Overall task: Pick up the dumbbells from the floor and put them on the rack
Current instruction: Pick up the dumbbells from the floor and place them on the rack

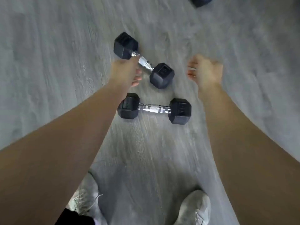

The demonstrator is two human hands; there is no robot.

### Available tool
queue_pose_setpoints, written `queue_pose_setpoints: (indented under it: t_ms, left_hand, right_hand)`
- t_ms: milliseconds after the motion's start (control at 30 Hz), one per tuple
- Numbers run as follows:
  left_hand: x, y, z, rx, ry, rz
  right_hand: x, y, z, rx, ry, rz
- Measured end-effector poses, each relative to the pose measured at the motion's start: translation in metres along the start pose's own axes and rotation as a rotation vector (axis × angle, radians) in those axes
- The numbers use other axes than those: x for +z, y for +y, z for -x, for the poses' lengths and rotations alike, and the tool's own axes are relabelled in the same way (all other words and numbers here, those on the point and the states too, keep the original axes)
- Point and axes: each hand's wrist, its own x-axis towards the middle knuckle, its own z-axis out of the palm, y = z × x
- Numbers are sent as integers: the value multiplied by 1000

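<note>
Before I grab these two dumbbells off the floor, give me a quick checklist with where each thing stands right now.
1. Left hand at far dumbbell handle: ok, though no grip closed yet.
2. Right hand open and empty: ok.
3. Near dumbbell handle unobstructed: ok.
4. The two dumbbells apart, not tangled: ok.
5. Shoes away from both weights: ok.
6. Rack in sight: not ok, out of view.

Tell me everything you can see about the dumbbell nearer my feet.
The near dumbbell lies flat on the grey wood-look floor, its bar running left to right. It has two black hexagonal heads, rubbery in look, joined by a shiny chrome handle with a knurled middle. The markings on the heads are too blurred to read. Neither hand touches it; only the floor does.
</note>
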Motion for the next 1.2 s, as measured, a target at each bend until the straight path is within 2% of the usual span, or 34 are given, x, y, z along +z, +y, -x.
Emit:
queue_pose_setpoints:
  t_ms: [167,300,367,567,633,767,1033,1200]
  left_hand:
    - [-1,-93,-38,2,167,-104]
    - [-6,-123,-56,80,323,-287]
    - [-10,-128,-56,34,350,-303]
    - [-18,-133,-52,-382,55,-17]
    - [-20,-133,-57,-450,-12,-1]
    - [-22,-129,-60,-461,-36,-84]
    - [-20,-125,-55,-438,-58,-159]
    - [-30,-103,-47,-413,-45,-167]
  right_hand:
    - [-13,84,-27,38,31,12]
    - [-26,129,-40,78,99,244]
    - [-28,148,-36,128,72,339]
    - [-14,161,-30,300,14,264]
    - [-18,157,-35,408,-18,210]
    - [-21,152,-40,553,-168,250]
    - [-21,145,-40,554,-231,304]
    - [-28,139,-32,544,-260,187]
